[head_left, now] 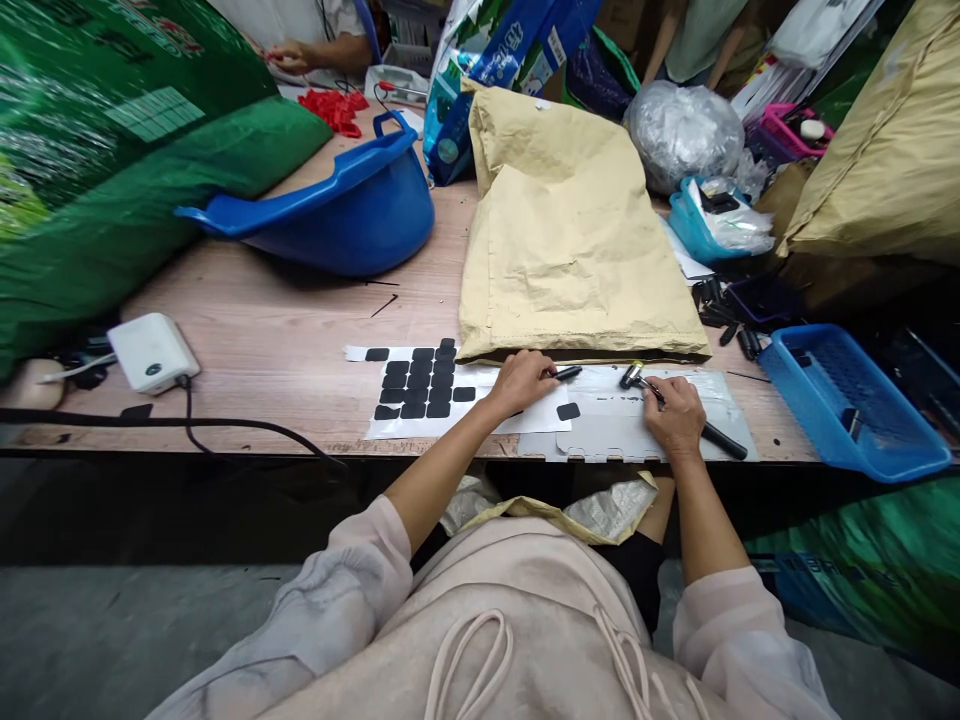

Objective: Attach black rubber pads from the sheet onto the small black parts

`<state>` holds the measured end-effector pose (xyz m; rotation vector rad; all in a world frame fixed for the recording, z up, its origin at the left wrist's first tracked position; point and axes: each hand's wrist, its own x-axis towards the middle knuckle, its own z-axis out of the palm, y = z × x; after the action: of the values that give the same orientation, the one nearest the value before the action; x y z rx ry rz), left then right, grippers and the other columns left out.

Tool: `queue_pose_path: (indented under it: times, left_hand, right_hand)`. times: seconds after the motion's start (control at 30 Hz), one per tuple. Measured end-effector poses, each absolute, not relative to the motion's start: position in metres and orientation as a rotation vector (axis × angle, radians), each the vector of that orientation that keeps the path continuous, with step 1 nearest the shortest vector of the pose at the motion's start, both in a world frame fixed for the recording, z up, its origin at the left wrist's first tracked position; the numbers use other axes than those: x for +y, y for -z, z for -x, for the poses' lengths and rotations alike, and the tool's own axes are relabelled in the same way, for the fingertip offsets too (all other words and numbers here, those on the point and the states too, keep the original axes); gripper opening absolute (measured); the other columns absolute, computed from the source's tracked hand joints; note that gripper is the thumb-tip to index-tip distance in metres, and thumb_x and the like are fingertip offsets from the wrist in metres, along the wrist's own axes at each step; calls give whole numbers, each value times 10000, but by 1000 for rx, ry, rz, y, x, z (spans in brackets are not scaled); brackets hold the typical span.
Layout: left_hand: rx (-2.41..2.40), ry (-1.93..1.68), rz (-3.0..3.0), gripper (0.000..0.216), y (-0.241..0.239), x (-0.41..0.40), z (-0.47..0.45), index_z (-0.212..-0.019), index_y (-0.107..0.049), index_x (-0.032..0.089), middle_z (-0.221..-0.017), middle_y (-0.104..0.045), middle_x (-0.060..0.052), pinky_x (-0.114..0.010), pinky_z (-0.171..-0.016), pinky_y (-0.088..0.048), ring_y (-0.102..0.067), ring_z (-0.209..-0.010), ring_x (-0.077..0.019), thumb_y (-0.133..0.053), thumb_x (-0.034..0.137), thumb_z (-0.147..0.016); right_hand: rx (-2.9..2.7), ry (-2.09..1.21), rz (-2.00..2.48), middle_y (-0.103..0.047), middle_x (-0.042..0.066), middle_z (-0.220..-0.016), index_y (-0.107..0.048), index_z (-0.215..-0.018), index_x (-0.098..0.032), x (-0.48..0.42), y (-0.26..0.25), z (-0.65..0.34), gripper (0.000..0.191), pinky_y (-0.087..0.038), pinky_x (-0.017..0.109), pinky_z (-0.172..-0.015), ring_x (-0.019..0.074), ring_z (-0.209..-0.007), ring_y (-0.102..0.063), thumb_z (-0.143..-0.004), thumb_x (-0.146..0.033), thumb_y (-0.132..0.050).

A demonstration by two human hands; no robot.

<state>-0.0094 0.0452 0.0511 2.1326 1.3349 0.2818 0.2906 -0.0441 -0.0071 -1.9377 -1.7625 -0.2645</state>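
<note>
My left hand (523, 382) is closed on a small black cylindrical piece (568, 373), which sticks out past the fingertips. My right hand (676, 412) grips a small hammer by its black handle (724, 440). The hammer head (631, 375), metal with a yellowish end, points left toward the black piece without touching it. Under both hands lies a pale, worn board (600, 425). Left of it, partly under my left forearm, is a white sheet (480, 420) with several black rounded-square stickers (416, 382) in rows. One loose black sticker (568, 411) lies between my hands.
A large tan sack (570, 230) lies just behind my hands. A blue basin (352, 200) stands back left, and a blue basket (847, 400) sits at the right edge. A white box (154, 352) with a black cable is at left. Another person's hand (292, 57) shows across the table.
</note>
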Motion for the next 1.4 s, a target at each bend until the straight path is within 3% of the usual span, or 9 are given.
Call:
queue_pose_path:
  times: [0.13,0.3,0.6,0.83,0.97,1.2,1.4]
  left_hand:
    - [1282,-354,-2135,170,-38,16,21,-1034,-783,224,-988,-745,-49,-381,-940,-470,-622,-1048,-262,-719,301,-898]
    - [1357,-475,-2099,313,-23,7,11,-1114,-768,250,-1044,-729,-42,-402,-988,-418,-582,-1106,-265,-833,370,-832]
    - [1374,-524,-2033,160,-16,11,3,-1000,-782,257,-978,-723,-29,-404,-1007,-395,-576,-1067,-248,-809,329,-860]
    - [1382,-538,-1979,155,-21,12,2,-964,-795,249,-969,-723,-23,-401,-1002,-403,-586,-1076,-244,-823,320,-829]
    - [1383,-554,-1970,168,-22,10,2,-973,-791,240,-975,-725,-22,-399,-1005,-396,-591,-1073,-234,-836,304,-824]
    - [1375,-586,-2000,133,-16,9,2,-949,-770,253,-991,-728,-31,-416,-1012,-397,-586,-1074,-246,-819,341,-864]
    - [1391,-589,-1995,130,-18,9,1,-922,-778,246,-966,-718,-30,-419,-1011,-396,-581,-1057,-241,-839,330,-844]
  right_hand:
    - [-1755,270,1923,-655,81,-942,-770,-1082,-222,-43,8,-291,265,-439,357,-833,241,-904,-540,-928,-307,-571]
    - [-1733,259,1912,-654,84,-953,-768,-1097,-231,-43,9,-291,268,-445,371,-838,246,-912,-541,-920,-303,-580]
    - [-1753,216,1889,-665,82,-950,-780,-1101,-241,-45,3,-291,271,-474,380,-847,242,-908,-567,-944,-299,-566]
    - [-1703,34,1630,-717,94,-993,-741,-1189,-217,-61,-21,-222,323,-534,345,-870,217,-936,-666,-1035,-340,-485]
    - [-1778,-108,1574,-731,77,-948,-731,-1223,-228,-66,-29,-187,322,-554,325,-796,196,-850,-680,-1038,-337,-491]
    - [-1798,-9,1542,-722,81,-1005,-719,-1301,-267,-72,-34,-169,359,-551,296,-826,191,-919,-683,-1031,-264,-482]
    - [-1849,51,1627,-716,58,-937,-756,-1218,-263,-73,-27,-169,336,-511,264,-723,174,-837,-669,-1034,-257,-475]
